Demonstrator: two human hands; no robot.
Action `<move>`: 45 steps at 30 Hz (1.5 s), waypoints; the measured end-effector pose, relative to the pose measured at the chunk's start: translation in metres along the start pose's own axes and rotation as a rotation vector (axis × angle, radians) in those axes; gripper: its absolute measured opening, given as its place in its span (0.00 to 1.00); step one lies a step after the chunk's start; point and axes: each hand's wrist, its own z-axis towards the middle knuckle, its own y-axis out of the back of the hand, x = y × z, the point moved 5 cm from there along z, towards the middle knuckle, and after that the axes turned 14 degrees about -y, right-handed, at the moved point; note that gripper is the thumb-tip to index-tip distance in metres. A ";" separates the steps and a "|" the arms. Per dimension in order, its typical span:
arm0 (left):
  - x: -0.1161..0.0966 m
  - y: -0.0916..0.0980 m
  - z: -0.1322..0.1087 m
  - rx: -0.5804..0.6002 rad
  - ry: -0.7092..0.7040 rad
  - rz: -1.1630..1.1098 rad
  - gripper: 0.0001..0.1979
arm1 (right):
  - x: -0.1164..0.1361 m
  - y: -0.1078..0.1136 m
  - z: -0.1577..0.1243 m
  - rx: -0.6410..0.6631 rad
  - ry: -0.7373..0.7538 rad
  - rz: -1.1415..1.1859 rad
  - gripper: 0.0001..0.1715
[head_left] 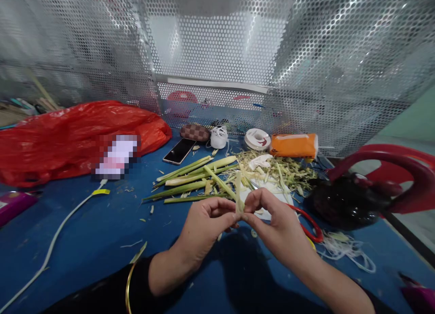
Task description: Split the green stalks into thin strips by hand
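Pinched between my two hands is a pale green plant stalk (239,189), its leafy end pointing up and away. The fingers of my left hand (207,223) close on its base from the left. On the other side, my right hand (277,225) grips the same stalk with thumb and bent forefinger. Several longer green stalks (185,185) lie just beyond my left hand. A heap of plant trimmings (288,172) spreads past my right hand, partly over a white sheet (282,194). Red-handled scissors (314,230) rest by my right wrist, their blades mostly hidden.
A dark pot (343,203) with a red handle stands at right, near white string (353,250). Along the back are a black phone (180,151), checkered case (195,132), white spool (257,139) and orange packet (294,145). A red plastic bag (68,142) and white cable (56,241) lie left.
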 end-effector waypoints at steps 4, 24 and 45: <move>0.003 -0.001 0.001 0.010 0.030 -0.055 0.11 | -0.005 -0.001 0.004 0.056 -0.105 0.143 0.08; -0.001 0.000 0.000 0.027 0.091 -0.089 0.05 | 0.017 0.006 -0.011 -0.165 0.626 -0.232 0.08; -0.001 0.004 0.002 -0.060 -0.074 0.060 0.10 | -0.005 -0.003 -0.003 0.033 0.094 -0.045 0.06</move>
